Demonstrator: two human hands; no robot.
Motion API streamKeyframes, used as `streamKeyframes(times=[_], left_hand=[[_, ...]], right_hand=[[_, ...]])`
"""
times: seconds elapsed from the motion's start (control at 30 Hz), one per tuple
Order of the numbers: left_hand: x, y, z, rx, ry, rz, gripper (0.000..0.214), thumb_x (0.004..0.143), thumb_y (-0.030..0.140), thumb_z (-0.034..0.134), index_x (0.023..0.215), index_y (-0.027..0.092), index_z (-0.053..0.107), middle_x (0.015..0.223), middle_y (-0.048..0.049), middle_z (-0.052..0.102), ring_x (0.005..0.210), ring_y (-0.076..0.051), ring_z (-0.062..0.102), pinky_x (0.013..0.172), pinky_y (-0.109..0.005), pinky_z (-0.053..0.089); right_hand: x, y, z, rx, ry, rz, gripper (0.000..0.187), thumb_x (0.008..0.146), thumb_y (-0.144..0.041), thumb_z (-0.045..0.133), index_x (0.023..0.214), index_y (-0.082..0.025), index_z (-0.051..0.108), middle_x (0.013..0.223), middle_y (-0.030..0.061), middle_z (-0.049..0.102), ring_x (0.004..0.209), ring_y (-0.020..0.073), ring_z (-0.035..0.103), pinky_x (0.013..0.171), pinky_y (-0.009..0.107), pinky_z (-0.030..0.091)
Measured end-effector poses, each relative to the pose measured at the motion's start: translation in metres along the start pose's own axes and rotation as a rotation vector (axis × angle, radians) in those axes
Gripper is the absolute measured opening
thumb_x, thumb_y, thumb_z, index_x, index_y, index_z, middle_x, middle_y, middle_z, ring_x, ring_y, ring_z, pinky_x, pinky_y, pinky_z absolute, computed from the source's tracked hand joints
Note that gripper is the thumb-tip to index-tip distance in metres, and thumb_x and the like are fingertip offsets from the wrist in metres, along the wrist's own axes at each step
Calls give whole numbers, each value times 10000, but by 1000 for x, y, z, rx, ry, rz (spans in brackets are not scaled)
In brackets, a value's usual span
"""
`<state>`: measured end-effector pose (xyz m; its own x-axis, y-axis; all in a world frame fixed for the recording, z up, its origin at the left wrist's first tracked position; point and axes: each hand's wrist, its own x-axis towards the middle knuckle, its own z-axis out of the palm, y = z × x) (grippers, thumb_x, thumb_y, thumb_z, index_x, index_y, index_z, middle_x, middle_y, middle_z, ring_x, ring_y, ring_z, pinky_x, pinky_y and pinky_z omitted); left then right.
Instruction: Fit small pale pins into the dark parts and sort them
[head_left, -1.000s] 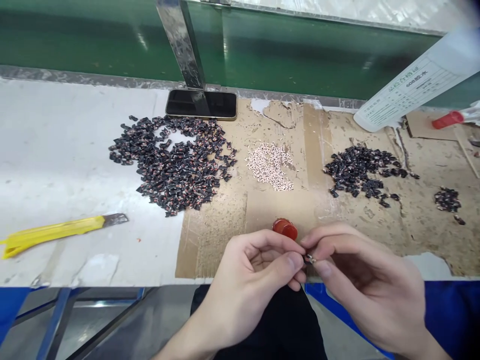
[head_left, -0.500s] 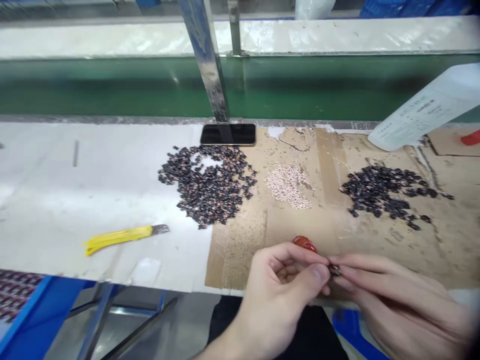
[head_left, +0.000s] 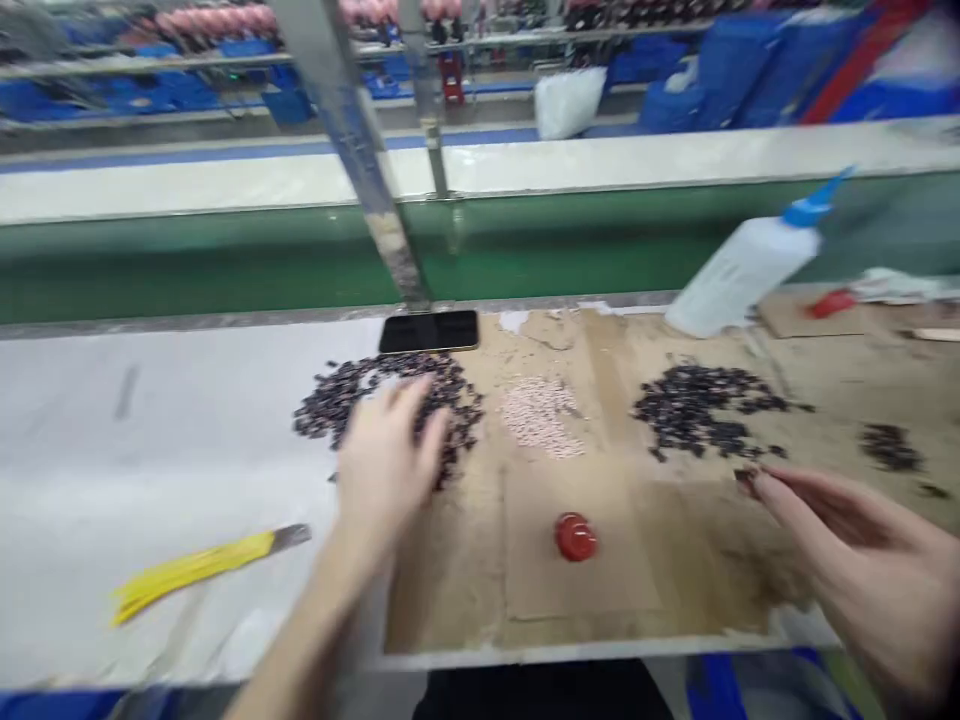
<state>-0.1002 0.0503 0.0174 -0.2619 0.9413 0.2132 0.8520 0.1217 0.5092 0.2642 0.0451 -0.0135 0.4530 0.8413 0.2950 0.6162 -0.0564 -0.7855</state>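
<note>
The left hand (head_left: 390, 470), grip released, hangs over the left pile of dark parts (head_left: 459, 410). The right hand (head_left: 847, 540) clenches a small dark part (head_left: 746, 483) near the right pile (head_left: 705, 410), right of a red cap (head_left: 576, 537) on cardboard (head_left: 585, 590).

The tabletop (head_left: 150, 450) is white, with torn cardboard (head_left: 465, 570) covering its right part. The red cap (head_left: 576, 537) sits on that cardboard, with a pale heap (head_left: 541, 415) behind it. The left dark heap (head_left: 337, 410) and a phone (head_left: 428, 331) lie behind and left of the cap, a yellow knife (head_left: 195, 570) left, and the right dark heap (head_left: 697, 410) and a white bottle (head_left: 739, 270) behind and right.
</note>
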Motion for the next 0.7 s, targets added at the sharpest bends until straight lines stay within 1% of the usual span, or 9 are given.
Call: streamKeyframes(times=[0.03,0.1,0.17,0.33,0.4,0.47,0.53,0.6,0.7], left_hand=[[12,-18,0,224,-8,44,502,1001,418,461,1372,146,661,1431,-213,619,1294,-417,582,1107,-575,446],[28,-44,2,249,-69,87,475,979,365,446,1231,91,743,1271,-244,700,1216,-451,629,1045,-584,488],[34,-54,2,246,-97,117,421,964,336,446,1091,133,792,1168,-206,751,1117,-423,685,970,-545,535],[30,-48,-6,230,-88,94,335,942,352,516,945,207,818,1068,-125,816,995,-395,739,839,-494,565],[29,-46,-8,196,-59,50,337,951,370,527,979,209,822,1069,-121,825,1008,-402,743,852,-507,561],[27,-47,-9,128,-33,9,323,961,383,542,1010,225,819,1094,-100,828,1006,-372,756,880,-493,565],[23,-45,-9,35,-10,-28,299,961,387,564,1034,231,809,1114,-86,827,998,-332,768,918,-470,571],[16,-40,-9,-53,11,-57,301,970,384,561,1081,219,786,1111,-92,826,984,-299,778,933,-450,586],[0,-23,-8,-334,-41,-126,324,979,401,572,1173,199,734,1099,-98,827,911,-246,797,876,-397,636]], right_hand=[[14,6,-6,-42,59,14,307,700,-494,793,857,-231,796,848,105,809,752,306,791,802,462,662],[40,21,-16,-111,130,31,308,741,-484,756,890,-217,790,831,122,802,754,315,789,776,459,647],[58,37,-21,-179,124,31,282,779,-469,730,888,-216,791,804,125,797,731,309,780,735,446,627],[73,54,-15,-301,-6,-76,224,750,-455,759,763,-235,796,597,58,725,546,265,683,568,398,520],[69,43,-9,-314,31,-164,225,795,-442,728,825,-231,801,674,90,754,547,259,656,579,414,506],[61,23,0,-293,57,-289,208,867,-405,682,914,-234,792,884,147,797,654,261,681,687,439,540],[48,-3,16,-239,-63,-442,169,922,-372,656,959,-260,778,1026,133,799,860,253,732,867,414,562],[34,-31,38,-192,-299,-597,168,937,-382,652,936,-267,774,994,64,808,931,221,747,907,370,582],[18,-66,76,-187,-566,-737,197,984,-293,616,1110,-261,764,1150,32,787,1067,202,717,945,365,588]])
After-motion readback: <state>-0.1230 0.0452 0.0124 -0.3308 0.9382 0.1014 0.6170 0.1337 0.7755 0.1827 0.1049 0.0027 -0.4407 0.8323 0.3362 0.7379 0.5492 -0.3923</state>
